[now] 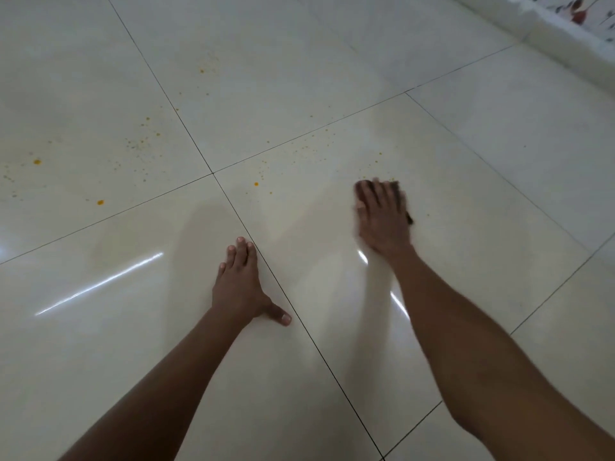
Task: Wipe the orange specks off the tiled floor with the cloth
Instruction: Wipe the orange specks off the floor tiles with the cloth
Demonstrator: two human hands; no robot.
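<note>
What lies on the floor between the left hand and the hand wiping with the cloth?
In the head view, bare glossy tile and one dark grout line separate the left hand from the right hand on the cloth.

Location type: interior room of a home. Evidence: the tiled floor (332, 61) consists of large, glossy, cream-coloured square tiles separated by thin dark grout lines (186, 128), a finish typical of domestic living space. Streaks of reflected light (100, 284) appear on the polished glaze. At the upper right edge, a pale fabric with a red and grey floral print (579, 10) borders the floor.
</note>
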